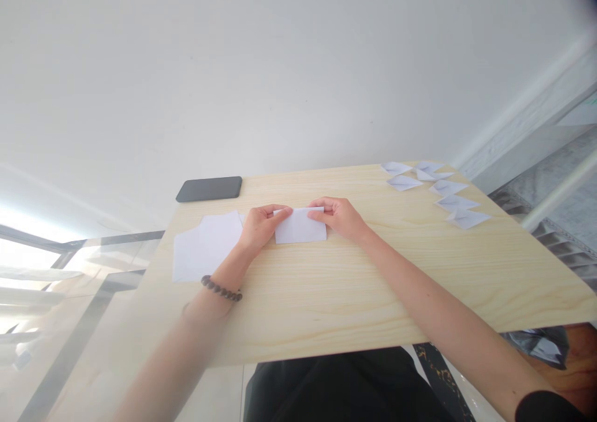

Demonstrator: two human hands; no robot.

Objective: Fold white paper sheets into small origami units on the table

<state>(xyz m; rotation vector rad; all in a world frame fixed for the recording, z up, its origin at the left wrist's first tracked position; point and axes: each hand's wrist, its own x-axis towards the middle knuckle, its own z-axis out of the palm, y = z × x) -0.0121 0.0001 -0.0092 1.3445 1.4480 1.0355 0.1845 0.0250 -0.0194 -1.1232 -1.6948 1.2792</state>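
A small white rectangle of folded paper (301,228) is held just above the middle of the wooden table. My left hand (260,226) pinches its upper left corner, thumb on the front face. At the upper right corner, my right hand (339,217) grips the same paper between thumb and fingers. A faint vertical crease shows on the paper; its back side is hidden from view. Beside my left hand lie loose white paper sheets (205,245), overlapping one another and partly covered by the hand.
A dark phone (209,189) lies at the table's back left corner. Several folded white paper pieces (403,183) with pointed ends rest at the back right. The pale wooden table (317,310) stands against a white wall (298,68).
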